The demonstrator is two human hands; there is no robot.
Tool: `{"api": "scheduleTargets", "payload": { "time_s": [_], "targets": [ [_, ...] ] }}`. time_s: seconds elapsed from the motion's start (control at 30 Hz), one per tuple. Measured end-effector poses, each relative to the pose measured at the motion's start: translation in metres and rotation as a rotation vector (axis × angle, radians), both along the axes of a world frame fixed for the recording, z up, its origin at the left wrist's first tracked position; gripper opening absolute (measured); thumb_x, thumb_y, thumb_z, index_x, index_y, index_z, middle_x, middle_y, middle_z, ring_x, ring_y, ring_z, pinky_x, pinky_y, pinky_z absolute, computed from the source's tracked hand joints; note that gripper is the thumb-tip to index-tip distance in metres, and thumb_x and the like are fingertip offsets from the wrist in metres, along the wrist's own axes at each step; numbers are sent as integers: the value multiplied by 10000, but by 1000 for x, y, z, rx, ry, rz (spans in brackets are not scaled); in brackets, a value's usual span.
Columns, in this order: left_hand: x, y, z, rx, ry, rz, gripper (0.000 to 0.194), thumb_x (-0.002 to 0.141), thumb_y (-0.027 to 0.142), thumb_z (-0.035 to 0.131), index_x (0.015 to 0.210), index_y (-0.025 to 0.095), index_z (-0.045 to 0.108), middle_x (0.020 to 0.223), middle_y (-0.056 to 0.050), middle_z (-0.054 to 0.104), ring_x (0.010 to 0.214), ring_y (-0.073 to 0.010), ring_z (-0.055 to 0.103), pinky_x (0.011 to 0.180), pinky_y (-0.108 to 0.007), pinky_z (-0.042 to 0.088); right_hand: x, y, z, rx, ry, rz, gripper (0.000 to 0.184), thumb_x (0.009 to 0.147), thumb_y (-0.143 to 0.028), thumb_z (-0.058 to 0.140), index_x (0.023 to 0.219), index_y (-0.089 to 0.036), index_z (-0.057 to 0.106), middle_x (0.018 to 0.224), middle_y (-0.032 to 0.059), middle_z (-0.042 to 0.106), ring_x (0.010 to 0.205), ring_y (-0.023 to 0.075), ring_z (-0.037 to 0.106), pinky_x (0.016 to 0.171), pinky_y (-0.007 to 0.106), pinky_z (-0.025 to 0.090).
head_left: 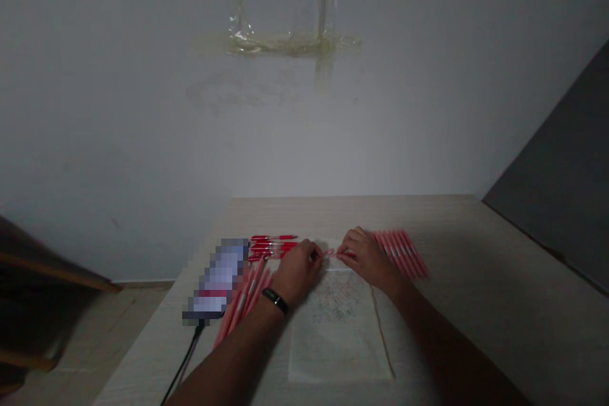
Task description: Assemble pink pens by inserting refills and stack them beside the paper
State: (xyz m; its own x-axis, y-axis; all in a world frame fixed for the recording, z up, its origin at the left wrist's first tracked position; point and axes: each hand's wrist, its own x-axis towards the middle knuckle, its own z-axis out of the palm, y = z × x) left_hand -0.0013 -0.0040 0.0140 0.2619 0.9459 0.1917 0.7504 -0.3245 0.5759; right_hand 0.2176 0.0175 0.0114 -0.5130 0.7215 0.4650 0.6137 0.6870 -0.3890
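My left hand (299,271), with a dark band (275,300) on its wrist, is closed in a pinch over the middle of the table. Across from it, my right hand (367,259) also has its fingertips pinched together. Between the two sets of fingertips runs a slim pink-red piece (329,253), too small and blurred to name. Below the hands lies a pale sheet (339,346) with red and dark scribble marks near its top. Several red pens (273,245) lie left of my left hand. A row of slim pink-red sticks (402,252) lies beside my right hand.
More pink-red sticks (242,298) lie in a loose pile by my left forearm. A phone-like device (216,280), blurred out, sits at the table's left edge with a black cable (183,361). A taped wall (352,146) rises behind the pale wooden table (476,304).
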Motion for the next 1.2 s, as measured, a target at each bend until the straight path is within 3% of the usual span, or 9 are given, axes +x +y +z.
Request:
{"api": "scheduleTargets", "payload": {
  "time_s": [0.3,0.6,0.87,1.2],
  "targets": [
    [1,-2,3,23,-27,-27,107,888,199,557,877,170,660,868,-63,690,746,-167,609,676,-259,417,0,-3,4,-31,-12,11,91,892,-254,714,888,-188,653,906,45,642,941,221,560,825,352,427],
    [7,-7,7,29,-76,-102,93,872,177,573,913,183,657,903,-60,686,820,-186,621,726,-269,436,-12,-12,-2,-220,129,59,13,947,-201,622,944,-198,634,935,34,644,913,179,603,790,295,468],
    [4,-3,3,40,-95,-96,94,877,181,555,907,181,644,883,-56,676,793,-174,611,698,-257,425,-10,-9,-8,-286,216,73,115,926,-203,643,1036,-214,673,981,36,643,910,165,628,804,286,501],
    [5,-4,8,41,-117,-98,73,864,224,609,929,197,630,806,-15,670,725,-154,590,635,-241,386,-12,-8,-9,-294,203,36,83,931,-244,642,994,-207,682,932,35,675,868,168,647,784,285,491]
  ]
}}
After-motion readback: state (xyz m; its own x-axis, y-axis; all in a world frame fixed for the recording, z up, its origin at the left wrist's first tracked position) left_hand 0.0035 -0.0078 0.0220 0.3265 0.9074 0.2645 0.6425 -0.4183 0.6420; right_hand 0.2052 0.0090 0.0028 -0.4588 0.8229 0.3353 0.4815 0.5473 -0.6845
